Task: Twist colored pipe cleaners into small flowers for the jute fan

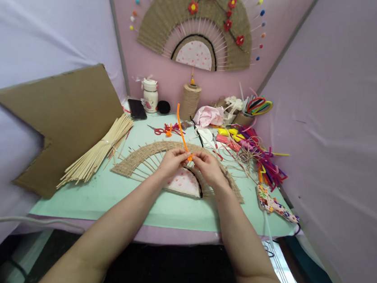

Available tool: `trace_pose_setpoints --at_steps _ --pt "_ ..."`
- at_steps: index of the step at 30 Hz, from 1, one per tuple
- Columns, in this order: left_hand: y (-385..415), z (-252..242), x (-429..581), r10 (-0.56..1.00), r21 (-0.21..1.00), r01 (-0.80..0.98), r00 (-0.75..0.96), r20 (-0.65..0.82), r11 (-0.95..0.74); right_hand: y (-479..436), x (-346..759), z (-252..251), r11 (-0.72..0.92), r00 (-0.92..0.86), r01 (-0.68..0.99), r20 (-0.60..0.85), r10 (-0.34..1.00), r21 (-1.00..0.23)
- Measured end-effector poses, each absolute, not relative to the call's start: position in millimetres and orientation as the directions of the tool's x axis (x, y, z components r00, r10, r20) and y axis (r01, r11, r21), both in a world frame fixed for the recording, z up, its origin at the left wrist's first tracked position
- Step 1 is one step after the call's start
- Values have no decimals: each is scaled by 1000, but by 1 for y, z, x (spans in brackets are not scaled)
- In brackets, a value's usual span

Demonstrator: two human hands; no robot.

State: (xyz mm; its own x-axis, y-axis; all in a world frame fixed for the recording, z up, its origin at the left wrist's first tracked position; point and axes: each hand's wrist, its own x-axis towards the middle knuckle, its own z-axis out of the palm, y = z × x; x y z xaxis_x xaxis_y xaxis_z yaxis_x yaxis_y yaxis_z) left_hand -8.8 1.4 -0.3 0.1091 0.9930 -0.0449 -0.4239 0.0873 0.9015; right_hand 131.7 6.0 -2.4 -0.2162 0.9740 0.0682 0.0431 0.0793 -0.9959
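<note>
Head view: left hand (173, 161) and right hand (207, 166) pinch one orange stem (182, 134) over one tabletop fan (184, 183).

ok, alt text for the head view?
A person's left hand and right hand pinch an orange pipe cleaner over a semicircular fan on a pale green table. A stick bundle lies left, bright pipe cleaners right; a flowered fan hangs behind.

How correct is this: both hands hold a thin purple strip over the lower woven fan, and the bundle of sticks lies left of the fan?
The colour is wrong: the head view shows the thin strip is orange. The left hand and right hand hold it over the lower woven fan, with the bundle of sticks left of it.
</note>
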Motion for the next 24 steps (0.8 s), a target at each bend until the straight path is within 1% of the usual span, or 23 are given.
trace_pose_setpoints --at_steps 2,3,5,7,8,9,10,11,13,15,17,19,20,24 --pt "0 4 -10 984 850 -499 131 -117 168 5 132 -2 183 -211 122 155 965 -975" --pt "0 7 -11 974 819 -529 154 -167 224 4 132 -1 262 -204 180 225 953 -948" --pt "0 13 -15 926 738 -560 247 -284 376 1 133 3 452 -207 315 405 891 -834" --pt "1 18 -19 846 653 -541 378 -375 531 -3 135 7 607 -250 416 557 792 -677" --pt "1 20 -21 812 626 -521 429 -395 580 -4 135 9 657 -278 438 602 748 -614" --pt "1 21 -23 796 620 -506 458 -396 600 -6 135 10 686 -296 442 628 719 -578" --pt "1 22 -23 806 641 -500 456 -376 582 -6 135 11 695 -295 436 639 711 -572" --pt "1 21 -23 842 688 -500 424 -334 526 -6 135 11 682 -273 424 634 723 -596" --pt "1 19 -20 945 818 -491 270 -185 301 -3 135 9 592 -202 362 560 804 -720" --pt "1 16 -16 997 911 -411 82 8 26 2 135 4 417 -144 238 393 908 -877" --pt "1 11 -12 988 941 -301 -21 152 -151 7 135 0 226 -140 73 214 967 -971" --pt "1 7 -9 976 951 -219 -36 215 -217 9 135 -2 95 -164 -57 104 981 -994" --pt "0 6 -8 974 955 -189 -28 227 -228 10 135 -3 59 -174 -89 73 982 -994" --pt "-2 3 -7 968 965 -88 5 249 -248 8 137 0 -21 -222 -74 -4 975 -997"
